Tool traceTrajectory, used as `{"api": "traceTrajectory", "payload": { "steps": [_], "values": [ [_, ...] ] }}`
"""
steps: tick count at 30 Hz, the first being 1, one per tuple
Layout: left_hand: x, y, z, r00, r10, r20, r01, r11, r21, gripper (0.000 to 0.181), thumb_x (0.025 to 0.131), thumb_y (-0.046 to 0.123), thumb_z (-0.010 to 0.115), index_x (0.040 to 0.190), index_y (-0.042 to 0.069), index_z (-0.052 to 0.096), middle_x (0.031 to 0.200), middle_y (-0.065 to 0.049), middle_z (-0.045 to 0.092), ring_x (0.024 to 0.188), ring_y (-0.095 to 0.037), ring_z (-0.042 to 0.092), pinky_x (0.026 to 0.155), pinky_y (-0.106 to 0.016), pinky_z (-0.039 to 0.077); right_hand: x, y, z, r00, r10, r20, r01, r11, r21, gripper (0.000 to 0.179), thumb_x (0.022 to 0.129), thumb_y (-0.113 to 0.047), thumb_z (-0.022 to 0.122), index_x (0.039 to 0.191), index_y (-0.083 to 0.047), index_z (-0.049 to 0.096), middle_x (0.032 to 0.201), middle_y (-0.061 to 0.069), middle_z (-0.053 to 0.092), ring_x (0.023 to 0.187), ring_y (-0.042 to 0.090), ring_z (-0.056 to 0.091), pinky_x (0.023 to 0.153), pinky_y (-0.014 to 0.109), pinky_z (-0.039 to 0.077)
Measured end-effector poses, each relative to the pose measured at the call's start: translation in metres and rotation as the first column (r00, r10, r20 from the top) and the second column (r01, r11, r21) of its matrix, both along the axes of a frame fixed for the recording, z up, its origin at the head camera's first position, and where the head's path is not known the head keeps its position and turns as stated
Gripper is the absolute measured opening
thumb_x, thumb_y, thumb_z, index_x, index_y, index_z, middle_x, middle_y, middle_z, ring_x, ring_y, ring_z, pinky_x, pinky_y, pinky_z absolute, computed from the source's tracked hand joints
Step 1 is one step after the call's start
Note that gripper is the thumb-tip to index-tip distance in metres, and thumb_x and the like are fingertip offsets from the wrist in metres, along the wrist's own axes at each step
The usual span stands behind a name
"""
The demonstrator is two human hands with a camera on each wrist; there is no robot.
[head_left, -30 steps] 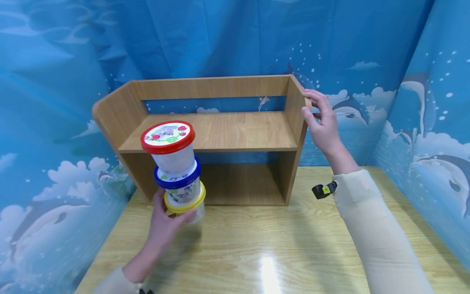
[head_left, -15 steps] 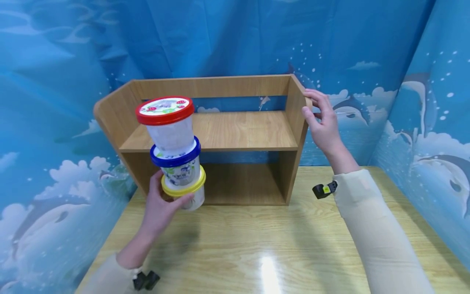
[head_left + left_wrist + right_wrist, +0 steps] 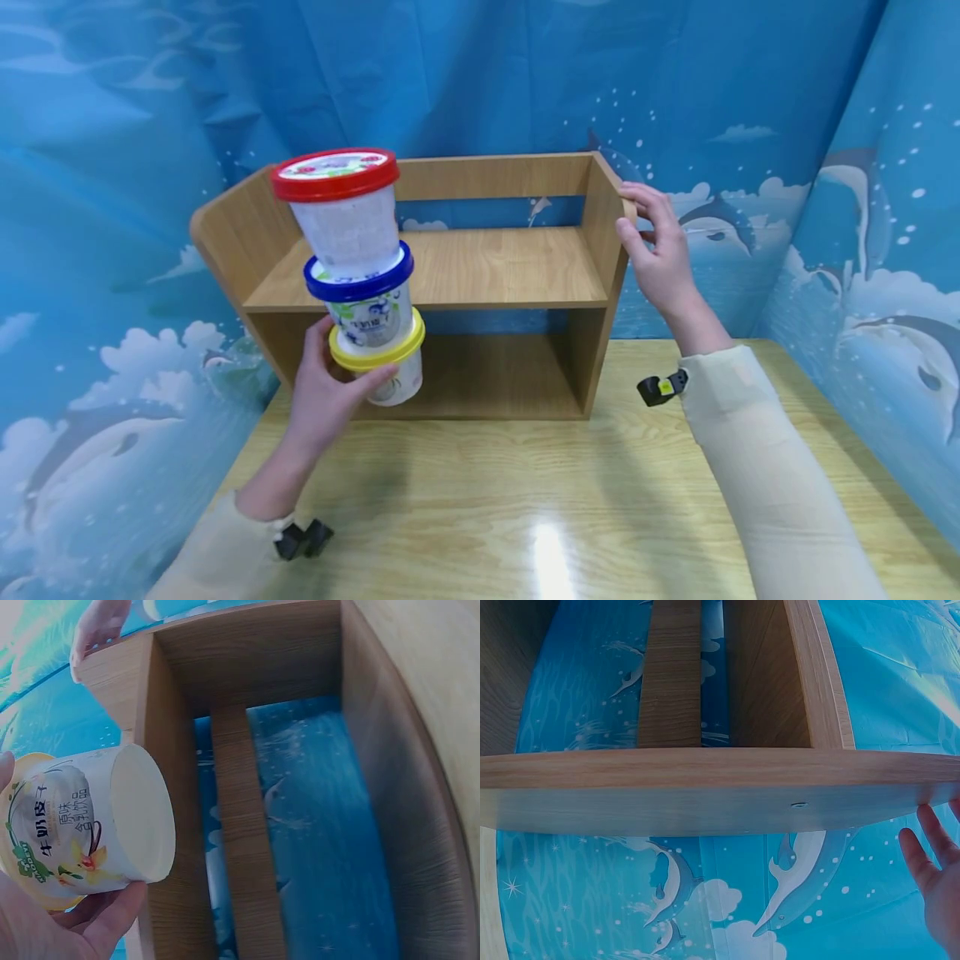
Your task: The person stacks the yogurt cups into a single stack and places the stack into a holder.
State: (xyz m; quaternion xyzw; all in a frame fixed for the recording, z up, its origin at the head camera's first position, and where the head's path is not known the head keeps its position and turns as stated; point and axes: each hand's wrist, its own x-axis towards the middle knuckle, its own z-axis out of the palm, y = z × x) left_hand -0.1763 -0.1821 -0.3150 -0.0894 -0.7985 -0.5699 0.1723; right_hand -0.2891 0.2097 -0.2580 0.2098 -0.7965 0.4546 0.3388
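Note:
My left hand (image 3: pixel 326 392) grips the yellow-lidded tub (image 3: pixel 397 379) at the bottom of a stack of three. On it stands a blue-lidded tub (image 3: pixel 375 320), and a red-lidded tub (image 3: pixel 348 229) tops the stack, leaning slightly left. The stack is held above the table, in front of the left part of the wooden shelf (image 3: pixel 487 304). In the left wrist view, the bottom tub's printed side and white base (image 3: pixel 144 814) show; the upper tubs are out of frame. My right hand (image 3: pixel 660 246) holds the top front edge of the shelf's right side panel (image 3: pixel 606 225), thumb in front.
The shelf has an upper board (image 3: pixel 510 267) with a low back rail and a lower compartment (image 3: pixel 495 375). It stands on a light wooden table (image 3: pixel 480 500). Blue dolphin-print curtains (image 3: pixel 480 75) hang behind and at both sides.
My left hand has raised the stack of tubs, so the red lid now overlaps the shelf's back rail. My right hand stays at the side panel.

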Motion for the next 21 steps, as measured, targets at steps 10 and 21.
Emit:
{"api": "traceTrajectory", "payload": {
  "steps": [10,21],
  "values": [
    [-0.016,0.005,0.024,0.998,-0.017,-0.059,0.016,1.000,-0.009,0.078,0.081,0.015,0.081,0.141,0.007,0.033,0.127,-0.009,0.056,0.108,-0.020,0.055,0.089,-0.036,0.048,0.000,-0.001,0.000,1.000,-0.001,0.002,0.001,1.000,-0.003,0.042,0.100,-0.025,0.050,0.140,-0.014,0.047,0.146,-0.003,0.040,0.124,0.022,0.045,0.092,0.038,0.043],
    [-0.036,0.008,0.044,0.999,-0.035,-0.034,0.036,0.999,0.008,0.080,0.083,0.024,0.079,0.144,0.012,0.030,0.132,-0.010,0.055,0.114,-0.025,0.055,0.095,-0.045,0.046,0.000,-0.001,-0.001,1.000,-0.002,0.002,0.002,1.000,-0.010,0.041,0.100,-0.024,0.050,0.140,-0.015,0.047,0.145,-0.004,0.040,0.123,0.022,0.045,0.090,0.034,0.043]
  ]
}}
